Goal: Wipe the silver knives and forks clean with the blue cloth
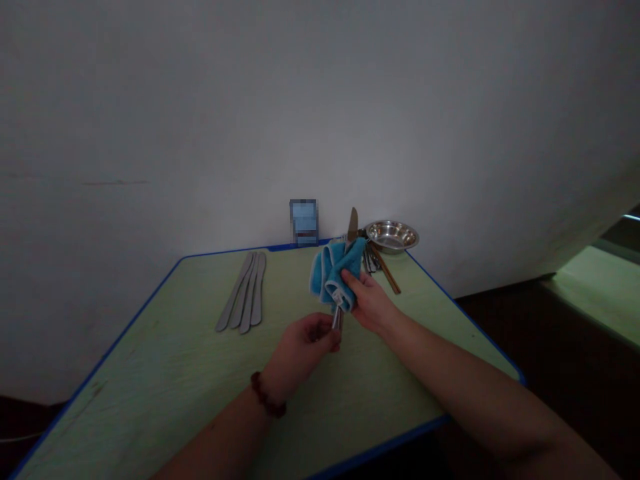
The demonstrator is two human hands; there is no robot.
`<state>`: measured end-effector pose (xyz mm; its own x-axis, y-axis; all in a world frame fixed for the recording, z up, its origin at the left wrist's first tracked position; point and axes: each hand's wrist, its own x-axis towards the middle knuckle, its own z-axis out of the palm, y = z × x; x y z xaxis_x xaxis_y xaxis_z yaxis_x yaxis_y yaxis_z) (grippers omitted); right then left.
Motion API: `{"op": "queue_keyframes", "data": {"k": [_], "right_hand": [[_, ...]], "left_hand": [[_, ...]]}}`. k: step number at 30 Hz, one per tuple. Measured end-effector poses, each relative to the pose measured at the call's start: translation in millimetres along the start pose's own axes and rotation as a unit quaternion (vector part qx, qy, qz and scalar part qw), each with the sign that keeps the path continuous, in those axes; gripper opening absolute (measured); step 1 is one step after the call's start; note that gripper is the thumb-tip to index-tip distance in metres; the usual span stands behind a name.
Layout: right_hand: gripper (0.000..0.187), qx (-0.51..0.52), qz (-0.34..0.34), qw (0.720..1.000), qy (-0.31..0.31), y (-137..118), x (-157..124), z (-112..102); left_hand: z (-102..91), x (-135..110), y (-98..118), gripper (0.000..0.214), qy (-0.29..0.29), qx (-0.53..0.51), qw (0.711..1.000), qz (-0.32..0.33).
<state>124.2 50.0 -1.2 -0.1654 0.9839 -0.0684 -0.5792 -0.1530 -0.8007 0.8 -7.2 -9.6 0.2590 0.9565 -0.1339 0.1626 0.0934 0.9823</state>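
My left hand (313,339) pinches the handle end of a metal table knife (353,223), which points up and away from me. A blue cloth (333,270) with a pale edge is wrapped around the knife's middle. My right hand (364,297) grips that cloth, thumb on top, with the knife inside it. The blade's tip sticks out above the cloth, and part of the handle shows below it. Several more table knives (245,293) lie side by side on the table, to the left of my hands.
A shiny metal bowl (393,235) stands at the table's back right corner. Beside it lie wooden chopsticks (386,270) and several metal forks or spoons (370,261), partly hidden. A blurred upright device (305,222) leans on the wall. Blue edging borders the pale green table (165,353).
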Motion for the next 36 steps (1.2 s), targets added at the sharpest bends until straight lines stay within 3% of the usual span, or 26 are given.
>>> {"op": "queue_keyframes", "data": {"k": [9, 17, 23, 30, 36], "right_hand": [[0.020, -0.026, 0.016, 0.999, -0.023, 9.2, -2.4, -0.1], [0.022, -0.136, -0.024, 0.990, -0.037, 17.1, -0.9, -8.0], [0.026, -0.224, -0.063, 0.972, -0.031, 15.1, -2.2, -9.0], [0.026, -0.249, -0.078, 0.965, -0.032, 14.6, 1.1, -12.2], [0.029, -0.300, -0.079, 0.950, -0.024, 16.9, 2.3, -15.3]], "left_hand": [[2.5, 2.1, 4.9, 0.016, 0.045, -0.082, 0.995, -0.016], [2.8, 4.1, 6.9, 0.011, 0.067, -0.127, 0.989, -0.042], [-3.0, 6.1, 4.6, 0.015, 0.049, -0.099, 0.993, -0.044], [-10.9, 6.2, 9.7, 0.031, 0.122, -0.030, 0.992, -0.021], [-17.5, 6.0, 11.8, 0.034, 0.173, -0.032, 0.984, 0.010]]}}
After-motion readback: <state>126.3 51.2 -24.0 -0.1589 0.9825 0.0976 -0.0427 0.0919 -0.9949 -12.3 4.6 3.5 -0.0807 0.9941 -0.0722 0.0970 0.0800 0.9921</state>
